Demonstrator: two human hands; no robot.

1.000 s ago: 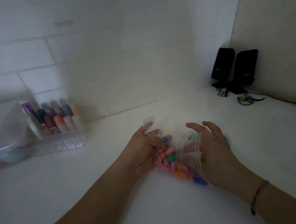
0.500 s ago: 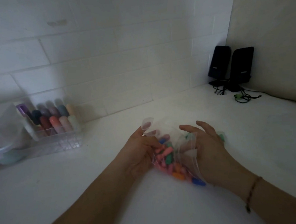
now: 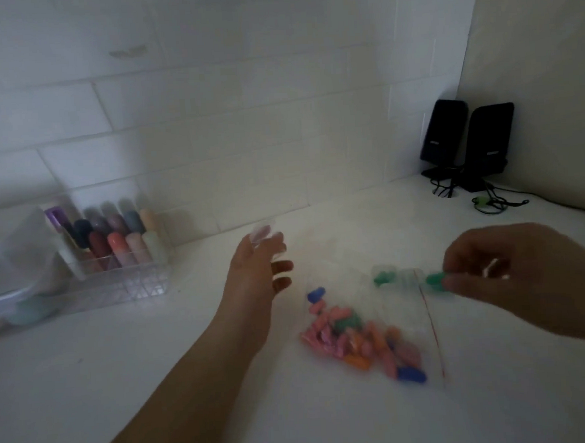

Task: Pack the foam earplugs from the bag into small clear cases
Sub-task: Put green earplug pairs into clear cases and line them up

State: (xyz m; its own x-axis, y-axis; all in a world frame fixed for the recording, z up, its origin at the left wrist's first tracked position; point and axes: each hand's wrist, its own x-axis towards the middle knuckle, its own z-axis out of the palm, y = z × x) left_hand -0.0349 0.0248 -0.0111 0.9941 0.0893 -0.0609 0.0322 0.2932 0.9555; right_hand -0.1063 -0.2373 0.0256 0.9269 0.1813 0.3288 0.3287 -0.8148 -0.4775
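Pinching, right hand: right hand [image 3: 513,273] has curled fingers nipping one green earplug [image 3: 435,278] at the fingertips, held above the counter, just right of the bag's mouth.
Left hand: left hand [image 3: 253,275] holds one small clear case [image 3: 264,235] up near its fingertips; fingers look loosely spread, exact grip blurred, so I cannot tell how tightly it closes.
Bag: one clear zip bag [image 3: 417,320] lies flat on the white counter [image 3: 157,383] between the two hands, touching neither.
Earplugs in bag: a heap of earplugs [image 3: 356,340], mostly pink and orange, two blue, at least one green; too smeared to count exactly.
Loose piece: one more green earplug [image 3: 382,278] near the bag's upper edge; inside or outside the film, cannot tell.
Organizer: one clear organizer [image 3: 122,266] far left against the tiled wall, about a dozen coloured tubes; left edge of view cuts off a clear tub [image 3: 6,266] beside it.
Speakers: two black speakers [image 3: 467,142] in the far right corner, cables trailing.
Hard to read: whole view motion-blurred; case outline faint.
Change: half a second ago both hands were at the bag; now they are apart, the bag is down on the counter, the green earplug out.
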